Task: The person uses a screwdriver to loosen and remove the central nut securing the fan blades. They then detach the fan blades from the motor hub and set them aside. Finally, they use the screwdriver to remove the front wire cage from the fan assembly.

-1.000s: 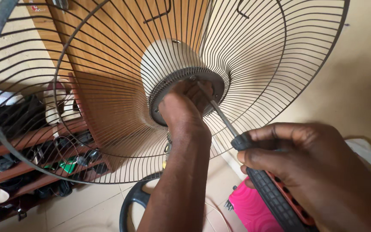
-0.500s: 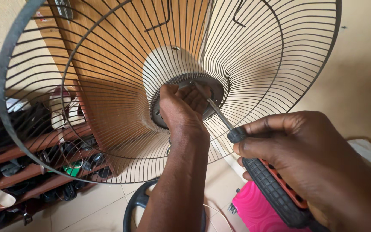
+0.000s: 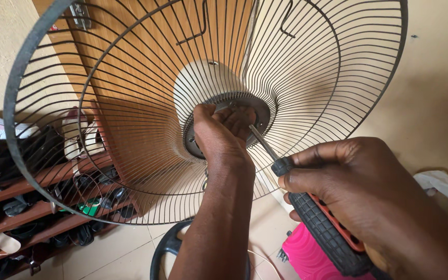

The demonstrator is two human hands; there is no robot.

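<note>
The floor (image 3: 125, 251) is pale tile, seen below the fan guard (image 3: 146, 103), and the walls behind the guard are plain cream, with a brown wooden door (image 3: 130, 67) standing straight behind the wires. To the left of the guard and lower down, a dark wooden shoe rack (image 3: 22, 207) holds sandals and dark shoes on its shelves. Below the guard, a round black base (image 3: 164, 254) rests on the floor, and to the right of that a bright pink box (image 3: 302, 256) lies partly hidden by the right hand. Right of the guard, against the wall, a bit of white cloth or plastic (image 3: 442, 186) shows. The guard itself is a wide black wire bowl held up in the air, its open side toward the camera, with a white motor housing (image 3: 203, 85) behind its middle and a dark round hub (image 3: 257, 111) at the centre. The left hand (image 3: 219, 135) reaches up inside the guard and its grip is closed on the hub, fingers curled over the rim; what lies under the fingers cannot be made out. The right hand (image 3: 369, 192) sits below and right of the hub, its grip clamped tight round the black and orange handle of a screwdriver (image 3: 307, 207), whose thin metal shaft slants up to the hub beside the left fingers.
</note>
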